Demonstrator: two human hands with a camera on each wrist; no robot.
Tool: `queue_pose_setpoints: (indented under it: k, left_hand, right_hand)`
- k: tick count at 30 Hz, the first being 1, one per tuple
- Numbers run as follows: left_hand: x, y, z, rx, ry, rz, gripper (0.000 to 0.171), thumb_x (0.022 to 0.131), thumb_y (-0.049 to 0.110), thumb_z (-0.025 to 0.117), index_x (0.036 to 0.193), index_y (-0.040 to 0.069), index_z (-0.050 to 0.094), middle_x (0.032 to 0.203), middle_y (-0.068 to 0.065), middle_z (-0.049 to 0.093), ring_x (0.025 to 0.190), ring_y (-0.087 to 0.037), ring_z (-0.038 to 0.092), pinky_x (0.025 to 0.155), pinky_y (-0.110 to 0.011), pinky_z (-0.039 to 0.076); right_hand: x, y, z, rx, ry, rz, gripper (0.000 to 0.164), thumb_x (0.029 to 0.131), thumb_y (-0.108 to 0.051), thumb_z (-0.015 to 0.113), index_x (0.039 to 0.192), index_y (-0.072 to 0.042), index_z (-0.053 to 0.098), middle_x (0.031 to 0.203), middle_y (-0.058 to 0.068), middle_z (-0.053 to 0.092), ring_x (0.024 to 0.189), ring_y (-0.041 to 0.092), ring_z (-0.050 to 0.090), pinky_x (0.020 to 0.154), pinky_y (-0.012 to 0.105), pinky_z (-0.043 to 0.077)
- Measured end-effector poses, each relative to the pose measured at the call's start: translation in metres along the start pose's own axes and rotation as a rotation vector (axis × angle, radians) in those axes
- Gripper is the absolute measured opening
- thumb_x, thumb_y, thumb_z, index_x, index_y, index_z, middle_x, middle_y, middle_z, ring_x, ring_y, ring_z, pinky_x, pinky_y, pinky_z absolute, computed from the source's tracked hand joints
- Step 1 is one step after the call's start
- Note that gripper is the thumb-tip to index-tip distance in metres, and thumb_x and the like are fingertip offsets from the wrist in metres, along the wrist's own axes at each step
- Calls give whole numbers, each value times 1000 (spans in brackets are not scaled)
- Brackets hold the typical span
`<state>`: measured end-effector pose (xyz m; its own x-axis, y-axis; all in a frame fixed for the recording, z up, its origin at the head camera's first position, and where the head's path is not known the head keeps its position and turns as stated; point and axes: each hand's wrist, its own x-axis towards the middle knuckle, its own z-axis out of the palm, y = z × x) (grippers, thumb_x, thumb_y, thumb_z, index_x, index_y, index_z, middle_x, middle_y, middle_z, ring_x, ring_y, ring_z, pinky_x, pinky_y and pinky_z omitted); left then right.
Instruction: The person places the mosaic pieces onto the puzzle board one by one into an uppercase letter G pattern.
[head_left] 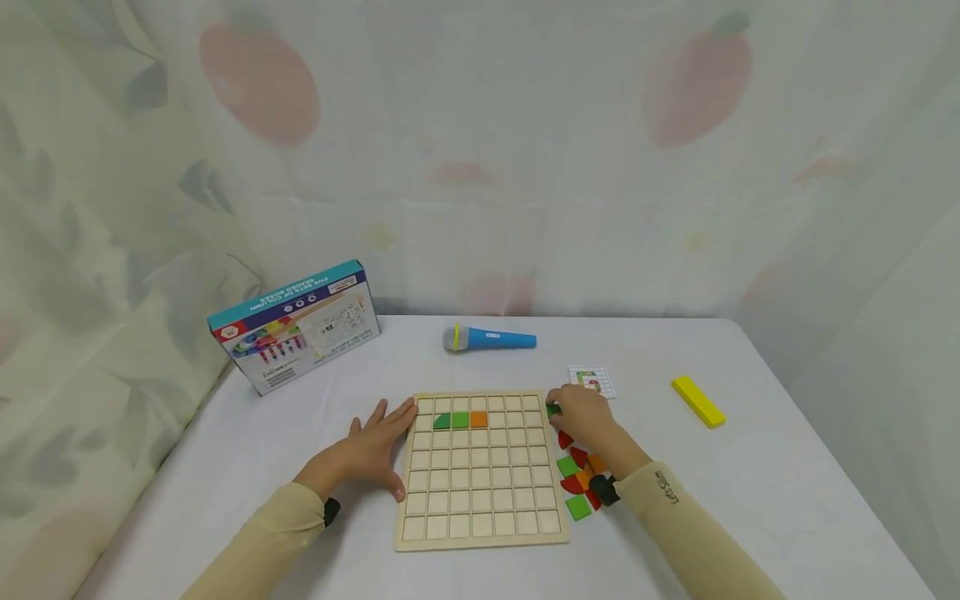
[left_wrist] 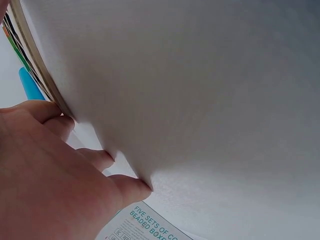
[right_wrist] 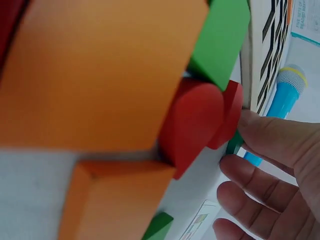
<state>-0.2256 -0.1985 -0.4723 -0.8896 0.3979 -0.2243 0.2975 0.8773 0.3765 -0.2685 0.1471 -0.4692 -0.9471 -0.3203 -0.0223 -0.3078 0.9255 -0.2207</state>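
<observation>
A wooden grid board (head_left: 406,475) lies on the white table. In its second row sit a dark green rounded piece (head_left: 442,422), a light green square (head_left: 461,420) and an orange square (head_left: 478,419). My left hand (head_left: 363,450) rests with spread fingers along the board's left edge, thumb lower down. By the upper right corner my right hand (head_left: 587,414) pinches a dark green piece (right_wrist: 234,143) between thumb and forefinger. Close below that hand lie red quarter-round pieces (right_wrist: 192,122), light green squares (head_left: 578,507) and orange pieces (head_left: 584,479).
A small pattern card (head_left: 603,385) lies behind my right hand. At the back are a blue toy microphone (head_left: 498,340) and, to the left, a standing cardboard box (head_left: 300,329). A yellow bar (head_left: 699,402) lies at the right.
</observation>
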Motion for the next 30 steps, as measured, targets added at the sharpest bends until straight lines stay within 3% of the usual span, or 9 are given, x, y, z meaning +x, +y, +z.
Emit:
queue_pose_setpoints:
  k: [5,9,19,25,30]
  left_hand:
    - [-1,1,-1,-11,0,3,134,39,48,86,148,12,17,155,-4,7,137,-44,-2,94,-76,4]
    - [-1,1,0,-15,-1,6,134,39,47,86,148,11,17,155,-5,7,137,-44,-3,94,-76,4]
    - [-1,0,-1,-12,2,12,135,39,49,86,148,11,17,155,-5,7,137,-45,-2,93,-76,4]
    - [0,-4,2,-13,-2,9,136,38,51,85,149,12,16,155,-4,6,137,-44,-3,93,-76,3]
    - [1,-5,3,-11,-14,4,137,38,52,84,149,13,14,156,-3,4,137,-43,-4,93,-76,2]
  right_hand:
    - [-1,-1,-2,-26,7,7,26,81,-17,70,106,-14,67,90,4,60,68,16,52,61,31,52]
    - [-2,1,-1,-9,11,20,23,82,-10,68,105,-15,68,92,3,59,70,17,52,63,31,52]
    - [-6,12,2,25,21,-12,12,81,-12,69,93,-15,68,91,1,59,71,16,52,67,33,52]
    - [-5,10,2,43,53,-19,21,81,-15,70,101,-14,67,94,3,61,75,16,55,73,35,53]
    - [0,-3,0,51,117,-84,25,79,-14,71,104,-10,67,94,2,62,78,14,58,71,31,53]
